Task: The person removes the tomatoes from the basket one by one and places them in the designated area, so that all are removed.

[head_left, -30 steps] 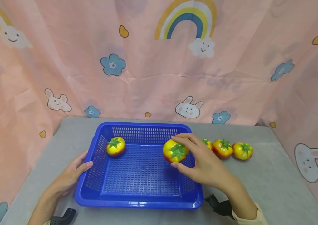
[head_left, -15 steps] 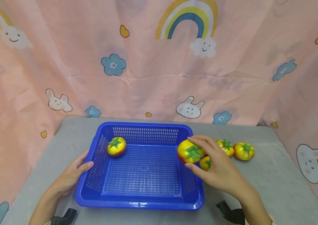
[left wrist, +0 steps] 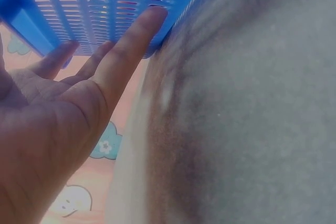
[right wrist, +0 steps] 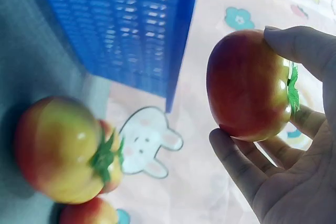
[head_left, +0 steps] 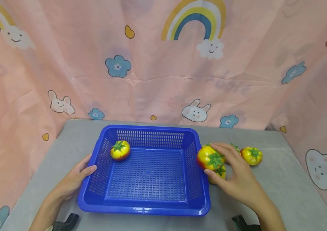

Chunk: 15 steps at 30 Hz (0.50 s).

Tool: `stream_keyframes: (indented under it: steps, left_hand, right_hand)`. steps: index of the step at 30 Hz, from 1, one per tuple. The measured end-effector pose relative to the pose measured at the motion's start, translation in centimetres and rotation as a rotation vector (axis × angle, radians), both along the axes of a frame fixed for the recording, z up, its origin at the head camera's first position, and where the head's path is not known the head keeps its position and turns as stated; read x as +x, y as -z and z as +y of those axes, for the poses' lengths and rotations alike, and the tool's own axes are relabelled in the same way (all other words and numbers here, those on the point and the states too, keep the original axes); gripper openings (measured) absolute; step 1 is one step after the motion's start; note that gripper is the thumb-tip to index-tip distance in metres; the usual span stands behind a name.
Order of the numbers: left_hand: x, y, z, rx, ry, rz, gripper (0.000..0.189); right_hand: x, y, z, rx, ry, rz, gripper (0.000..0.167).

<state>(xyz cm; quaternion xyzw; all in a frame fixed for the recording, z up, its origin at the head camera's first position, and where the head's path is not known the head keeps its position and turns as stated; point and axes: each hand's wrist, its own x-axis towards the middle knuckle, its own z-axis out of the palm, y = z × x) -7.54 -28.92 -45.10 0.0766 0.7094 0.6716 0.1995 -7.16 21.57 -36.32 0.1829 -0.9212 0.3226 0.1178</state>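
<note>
My right hand (head_left: 242, 181) grips a yellow-red toy tomato (head_left: 208, 155) with a green leafy top, raised beside the right rim of the blue plastic basket (head_left: 143, 210). In the right wrist view the held tomato (right wrist: 247, 87) sits between thumb and fingers, apart from the basket wall. The left hand (head_left: 71, 181) holds the basket's left side, thumb over the rim and fingers against the outside. One tomato (head_left: 120, 150) lies inside the basket, near its back left corner. Beneath the right hand, another tomato (head_left: 222, 174) is partly hidden on the table.
Farther right on the grey table (head_left: 281, 192) lies a tomato (head_left: 251, 156); others beside it are mostly covered by the right hand. A pink patterned curtain (head_left: 151, 89) hangs behind the table. Dark straps cross both wrists.
The right hand has carried the held tomato rightward, from above the basket's inside to just past its right rim, and lower. The left hand and basket have stayed in place.
</note>
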Motion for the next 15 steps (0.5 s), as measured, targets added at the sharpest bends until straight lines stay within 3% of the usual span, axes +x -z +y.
stream_keyframes:
  steps: [15]
  left_hand:
    - [0.0,-0.1,-0.1,0.010,-0.001,-0.007,0.070]
  right_hand:
    - [0.9,1.5,3.1,-0.025,0.137,-0.031,0.078]
